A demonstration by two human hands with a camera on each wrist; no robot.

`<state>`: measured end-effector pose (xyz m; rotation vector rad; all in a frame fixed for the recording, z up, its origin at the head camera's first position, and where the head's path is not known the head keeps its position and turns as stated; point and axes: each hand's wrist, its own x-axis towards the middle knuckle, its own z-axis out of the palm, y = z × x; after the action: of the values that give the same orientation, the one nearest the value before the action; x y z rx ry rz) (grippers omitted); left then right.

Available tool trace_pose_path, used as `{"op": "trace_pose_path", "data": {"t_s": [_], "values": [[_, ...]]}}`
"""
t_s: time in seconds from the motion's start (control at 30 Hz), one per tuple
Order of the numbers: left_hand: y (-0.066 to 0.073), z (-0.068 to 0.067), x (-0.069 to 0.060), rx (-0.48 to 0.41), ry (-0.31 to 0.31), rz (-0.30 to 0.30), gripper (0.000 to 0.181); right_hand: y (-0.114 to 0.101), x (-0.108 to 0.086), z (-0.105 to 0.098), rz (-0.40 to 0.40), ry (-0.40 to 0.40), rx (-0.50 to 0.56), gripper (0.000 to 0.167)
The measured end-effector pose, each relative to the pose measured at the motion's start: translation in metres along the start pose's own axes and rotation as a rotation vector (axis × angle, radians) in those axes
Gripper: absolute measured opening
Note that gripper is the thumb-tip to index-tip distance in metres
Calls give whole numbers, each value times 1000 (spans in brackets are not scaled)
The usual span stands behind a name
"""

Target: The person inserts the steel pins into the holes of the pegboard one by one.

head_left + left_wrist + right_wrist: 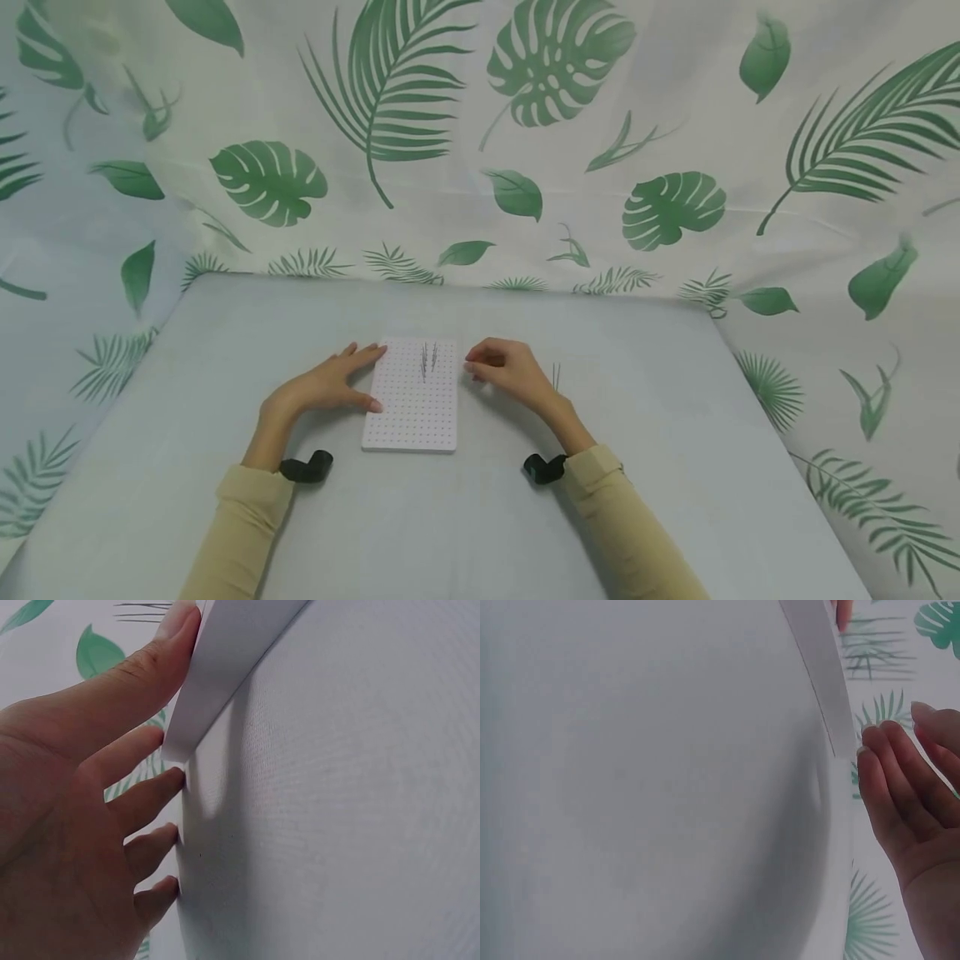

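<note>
A white board [408, 417] dotted with small holes lies on the table. Several thin dark pins [427, 360] stand near its upper right part, in two groups. My left hand [322, 385] steadies the board's left side with spread fingers; in the left wrist view, the thumb [142, 675] presses against its edge. Just off the board's right edge is my right hand [510, 371], its fingers bent and the thumb close to the index finger. In the right wrist view the right fingertips [877, 739] show no clear object, and a thin pin between them could be hidden.
Two more thin pins [556, 377] show on the table beyond my right wrist. Black wrist cameras [307, 467] sit on both wrists below the beige sleeves. A white leaf-print curtain [450, 225] closes off the back and sides of the pale table [450, 533].
</note>
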<state>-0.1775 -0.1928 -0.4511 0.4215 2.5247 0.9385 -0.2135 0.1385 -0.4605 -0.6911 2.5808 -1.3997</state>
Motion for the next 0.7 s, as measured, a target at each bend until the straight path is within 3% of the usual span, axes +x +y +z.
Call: {"op": "trace_pose_path", "data": {"t_s": [0.27,0.5,0.7], "values": [[-4,0,2,3,9,7,100,4,-13,-26,31,25,-33,11],[-4,1,2,-11,2,10,100,15,-26,-44,30,71,-135,11],[-3,2,1,-19,4,17,99,25,-40,-60,73,81,-140,12]]}}
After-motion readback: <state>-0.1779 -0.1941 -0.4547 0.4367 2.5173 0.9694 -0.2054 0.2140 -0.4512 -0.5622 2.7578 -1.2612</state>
